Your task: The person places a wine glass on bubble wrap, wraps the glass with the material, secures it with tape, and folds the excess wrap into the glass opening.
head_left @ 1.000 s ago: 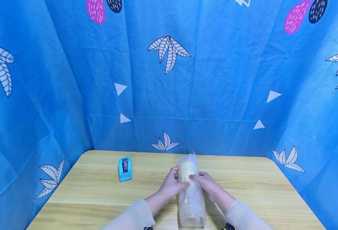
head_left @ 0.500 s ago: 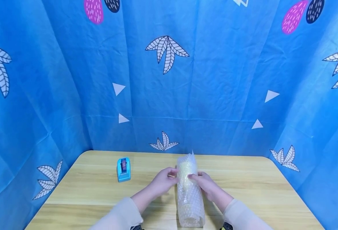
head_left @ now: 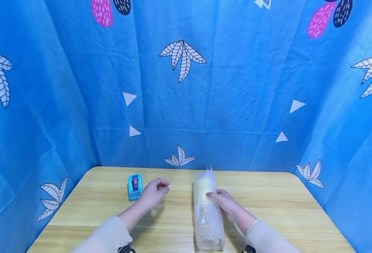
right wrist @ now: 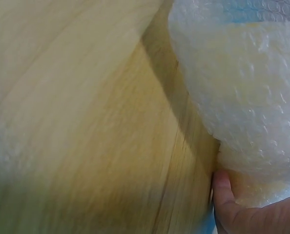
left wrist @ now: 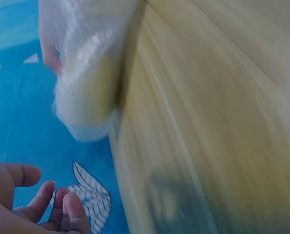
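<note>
A roll-shaped bundle of clear bubble wrap (head_left: 209, 223) lies lengthwise on the table, with something pale yellow showing through. My right hand (head_left: 229, 207) holds it from the right side, thumb over its top; the fingers underneath are hidden in the head view. In the right wrist view, part of the right hand (right wrist: 242, 212) touches the wrap (right wrist: 247, 73). My left hand (head_left: 153, 193) is in the air, loosely curled and holding nothing, between the bundle and a blue tape dispenser (head_left: 135, 188). The left wrist view shows the left hand's (left wrist: 37, 209) fingers apart from the bundle (left wrist: 91, 78).
The light wooden table (head_left: 268, 196) has rounded far corners. A blue patterned curtain (head_left: 236, 88) hangs behind it and along both sides. The tape dispenser stands at the back left of the table, just beyond the left wrist.
My left hand has let go of the bubble-wrapped bundle and moved left toward the tape dispenser. The right hand keeps its hold, and the bundle stays in place.
</note>
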`<action>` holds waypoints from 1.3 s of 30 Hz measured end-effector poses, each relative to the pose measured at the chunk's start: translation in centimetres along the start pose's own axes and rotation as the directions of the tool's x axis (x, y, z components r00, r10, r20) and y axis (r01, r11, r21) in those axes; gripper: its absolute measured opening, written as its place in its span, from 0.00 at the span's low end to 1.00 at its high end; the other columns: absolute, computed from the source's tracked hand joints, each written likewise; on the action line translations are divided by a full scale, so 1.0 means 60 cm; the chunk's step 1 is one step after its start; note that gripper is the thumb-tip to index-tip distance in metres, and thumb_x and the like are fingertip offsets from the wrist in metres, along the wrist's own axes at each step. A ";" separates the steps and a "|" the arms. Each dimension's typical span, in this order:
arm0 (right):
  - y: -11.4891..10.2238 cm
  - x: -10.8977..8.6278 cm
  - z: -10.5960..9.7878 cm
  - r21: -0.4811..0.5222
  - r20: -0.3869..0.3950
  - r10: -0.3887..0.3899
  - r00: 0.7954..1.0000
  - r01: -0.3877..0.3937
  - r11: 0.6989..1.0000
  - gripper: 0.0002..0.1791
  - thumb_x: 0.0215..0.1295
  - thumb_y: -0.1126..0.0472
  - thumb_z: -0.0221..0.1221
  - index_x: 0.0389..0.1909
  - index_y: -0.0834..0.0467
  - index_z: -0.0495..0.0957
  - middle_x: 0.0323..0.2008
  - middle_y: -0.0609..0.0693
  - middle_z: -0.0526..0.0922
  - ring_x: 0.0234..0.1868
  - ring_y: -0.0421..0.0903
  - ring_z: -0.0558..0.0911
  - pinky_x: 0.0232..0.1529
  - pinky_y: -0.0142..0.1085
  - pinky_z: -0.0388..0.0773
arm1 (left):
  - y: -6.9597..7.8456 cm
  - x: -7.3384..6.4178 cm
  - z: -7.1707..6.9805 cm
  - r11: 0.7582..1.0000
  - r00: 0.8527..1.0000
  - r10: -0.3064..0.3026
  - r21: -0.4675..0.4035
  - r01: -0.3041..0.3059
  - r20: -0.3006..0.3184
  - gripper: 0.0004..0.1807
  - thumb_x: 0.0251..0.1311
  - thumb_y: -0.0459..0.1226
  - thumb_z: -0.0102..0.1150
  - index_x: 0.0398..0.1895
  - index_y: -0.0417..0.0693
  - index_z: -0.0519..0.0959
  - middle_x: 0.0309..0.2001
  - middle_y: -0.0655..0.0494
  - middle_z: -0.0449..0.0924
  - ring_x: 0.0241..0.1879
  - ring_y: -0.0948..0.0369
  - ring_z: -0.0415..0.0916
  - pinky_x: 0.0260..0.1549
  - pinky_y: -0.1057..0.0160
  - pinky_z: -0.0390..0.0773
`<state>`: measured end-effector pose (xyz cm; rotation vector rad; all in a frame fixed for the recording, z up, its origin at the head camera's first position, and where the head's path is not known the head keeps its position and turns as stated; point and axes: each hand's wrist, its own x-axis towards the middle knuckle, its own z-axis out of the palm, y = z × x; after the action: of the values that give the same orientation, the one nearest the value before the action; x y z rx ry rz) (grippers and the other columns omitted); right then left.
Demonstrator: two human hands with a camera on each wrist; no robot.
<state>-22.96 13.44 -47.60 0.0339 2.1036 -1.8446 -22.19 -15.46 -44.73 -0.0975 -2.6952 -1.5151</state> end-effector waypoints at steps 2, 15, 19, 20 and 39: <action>0.000 0.001 0.001 0.006 0.008 -0.005 1.000 0.005 1.000 0.42 0.65 0.51 0.62 0.66 0.76 0.56 0.51 0.64 0.77 0.46 0.52 0.81 0.51 0.44 0.81 | -0.011 0.000 -0.014 1.000 1.000 -0.008 0.017 0.009 -0.030 0.11 0.67 0.33 0.59 0.49 0.38 0.80 0.40 0.54 0.81 0.40 0.57 0.77 0.41 0.57 0.81; -0.004 0.000 0.001 0.001 -0.001 0.002 1.000 -0.002 1.000 0.41 0.66 0.51 0.62 0.67 0.75 0.56 0.52 0.65 0.75 0.46 0.53 0.81 0.49 0.46 0.81 | -0.076 0.002 -0.112 0.946 0.964 -0.111 0.271 0.177 -0.243 0.19 0.68 0.41 0.52 0.52 0.35 0.78 0.46 0.42 0.83 0.46 0.45 0.80 0.43 0.46 0.78; -0.001 0.001 0.001 -0.007 -0.011 0.004 1.000 -0.004 1.000 0.42 0.66 0.51 0.62 0.67 0.75 0.55 0.52 0.65 0.76 0.46 0.53 0.81 0.50 0.47 0.81 | -0.097 -0.002 -0.128 0.909 0.953 -0.163 0.337 0.246 -0.254 0.23 0.68 0.44 0.51 0.53 0.32 0.76 0.49 0.35 0.81 0.46 0.40 0.79 0.40 0.43 0.78; 0.000 0.002 0.001 -0.006 -0.011 0.005 1.000 -0.005 1.000 0.42 0.66 0.51 0.62 0.67 0.75 0.55 0.52 0.65 0.76 0.46 0.53 0.81 0.50 0.48 0.81 | -0.102 -0.003 -0.131 0.900 0.951 -0.180 0.349 0.262 -0.251 0.23 0.69 0.44 0.51 0.53 0.31 0.76 0.49 0.35 0.81 0.45 0.40 0.79 0.40 0.43 0.79; 0.003 0.003 -0.002 0.026 0.002 0.015 1.000 -0.016 1.000 0.44 0.65 0.51 0.64 0.67 0.74 0.54 0.52 0.66 0.76 0.45 0.53 0.82 0.48 0.47 0.82 | -0.113 0.004 -0.113 0.923 0.954 -0.235 0.266 0.279 -0.187 0.21 0.72 0.44 0.46 0.43 0.33 0.79 0.42 0.40 0.81 0.41 0.47 0.77 0.41 0.48 0.75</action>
<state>-23.10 13.54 -47.82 0.0550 2.0728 -1.8624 -22.90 -24.77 -46.98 0.3833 -2.8532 -1.1006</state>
